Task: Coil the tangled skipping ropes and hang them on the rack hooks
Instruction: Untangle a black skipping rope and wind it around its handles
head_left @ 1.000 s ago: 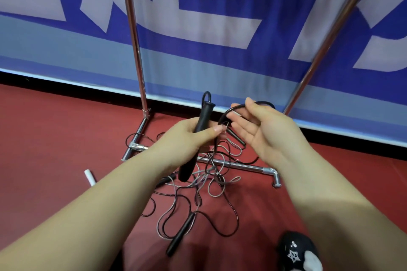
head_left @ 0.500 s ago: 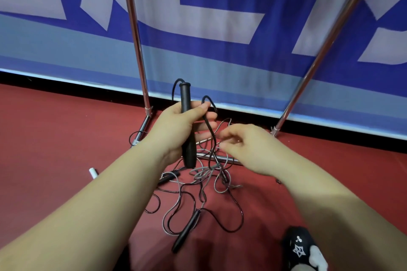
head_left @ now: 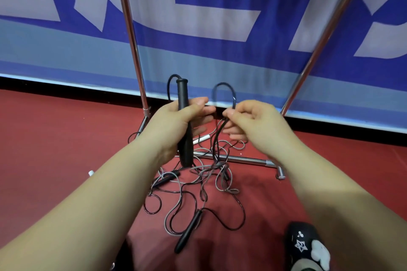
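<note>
The banner (head_left: 198, 28) shows large white strokes, cropped and unreadable.

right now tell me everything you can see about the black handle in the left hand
The black handle is a slim, matte, round-section stick, rubber or plastic by its look, with a slightly flared top end. It stands nearly upright above the red floor, in front of the rack's left pole. The left hand grips its middle, thumb across the front, so both ends stick out. A thin black cord loops out of the top and drops behind the hand. The lower end hangs just above the tangled ropes without clearly touching them.
</note>
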Tool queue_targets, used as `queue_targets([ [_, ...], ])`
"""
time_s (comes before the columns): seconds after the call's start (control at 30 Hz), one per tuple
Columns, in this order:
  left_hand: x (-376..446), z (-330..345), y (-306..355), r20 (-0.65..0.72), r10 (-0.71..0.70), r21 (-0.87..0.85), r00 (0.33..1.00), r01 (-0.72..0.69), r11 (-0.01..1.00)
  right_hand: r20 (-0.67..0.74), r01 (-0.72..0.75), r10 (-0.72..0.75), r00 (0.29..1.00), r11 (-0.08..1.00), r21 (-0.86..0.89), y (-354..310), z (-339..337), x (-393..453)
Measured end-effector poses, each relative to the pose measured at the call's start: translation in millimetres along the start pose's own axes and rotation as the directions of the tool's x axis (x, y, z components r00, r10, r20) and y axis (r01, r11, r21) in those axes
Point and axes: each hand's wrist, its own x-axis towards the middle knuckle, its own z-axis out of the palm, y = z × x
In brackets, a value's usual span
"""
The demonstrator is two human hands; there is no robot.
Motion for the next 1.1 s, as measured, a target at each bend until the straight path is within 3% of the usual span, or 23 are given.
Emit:
queue_targets([
  [0.1,-3,1,-7,0.051,-0.001,0.215,0.999,-0.010,0.977,-0.023,-0.092,0.103,0.994,0.955,0.281,-7,-5,-1],
  [0.23,-6,3,-12,0.125,-0.047,0.364,0.991,-0.002,0.931,-0.027,-0.154,0.219,0.975,0.762,0.629,-11,-9,0],
  [0.33,-7,4,-14,0.132,-0.059,0.452,0.989,-0.007,0.892,0.011,-0.182,0.258,0.966,0.653,0.735,-13,-10,-1],
  [0.43,-6,7,-15,0.116,-0.069,0.381,0.991,0.019,0.924,0.033,-0.184,0.246,0.969,0.619,0.764,-13,-11,0],
  [0.53,-4,10,-13,0.084,-0.073,0.254,0.994,0.050,0.966,0.056,-0.212,0.235,0.970,0.715,0.667,-8,-12,2],
  [0.57,-3,9,-11,0.064,-0.058,0.222,0.996,0.042,0.974,0.060,-0.225,0.230,0.971,0.807,0.546,-5,-12,2],
  [0.63,-3,9,-7,0.021,-0.034,0.159,0.999,0.030,0.987,0.045,-0.161,0.158,0.986,0.984,0.072,5,-11,2],
  [0.7,-3,9,-2,-0.006,-0.023,0.081,1.000,0.024,0.996,0.113,0.005,0.038,0.993,0.934,-0.356,11,-9,-1],
  [0.77,-5,9,3,-0.023,-0.032,0.000,0.999,0.032,0.999,0.222,0.100,0.019,0.975,0.851,-0.515,15,-6,-5],
  [0.83,-5,9,6,-0.027,-0.044,-0.050,0.999,0.043,0.998,0.245,0.141,-0.003,0.970,0.825,-0.548,16,-3,-6],
  [0.97,-3,7,8,-0.008,-0.055,-0.109,0.998,0.054,0.993,0.139,0.166,-0.103,0.985,0.798,-0.580,16,-3,-3],
  [1.03,-2,6,6,0.002,-0.055,-0.093,0.998,0.055,0.994,0.101,0.111,-0.077,0.992,0.908,-0.403,12,-3,-2],
  [1.1,-3,7,1,0.028,-0.059,0.008,0.998,0.058,0.998,0.068,-0.007,0.014,0.998,0.995,-0.099,5,-4,-3],
])
